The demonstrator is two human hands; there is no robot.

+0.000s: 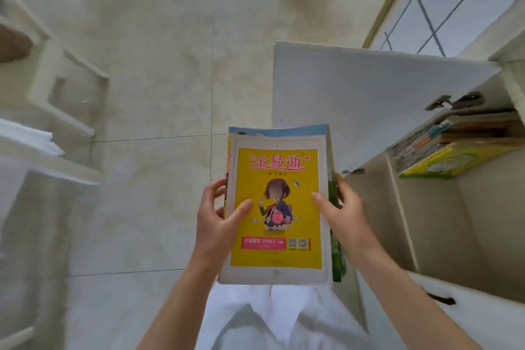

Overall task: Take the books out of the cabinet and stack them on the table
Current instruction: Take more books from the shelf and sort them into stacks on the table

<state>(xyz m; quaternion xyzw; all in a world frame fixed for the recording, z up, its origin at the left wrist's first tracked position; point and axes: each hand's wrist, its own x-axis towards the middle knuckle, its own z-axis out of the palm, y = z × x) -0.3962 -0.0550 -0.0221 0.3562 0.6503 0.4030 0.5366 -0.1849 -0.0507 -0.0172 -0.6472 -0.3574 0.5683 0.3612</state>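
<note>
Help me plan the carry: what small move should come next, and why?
Probably turn left and carry the stack of books toward the white furniture. Both hands, left and right, grip it over the floor, clear of the cabinet, where more books wait.

top book (277,207): yellow cover, white border, pink title, red band | book beneath (336,261): blue and green edges | cabinet door (355,88): white | floor (159,71): beige marbled tiles | shelved book (443,163): yellow-green

Books in the cabinet (454,148) at 3 o'clock — titles too blurry, stack cut off by the edge.
</note>
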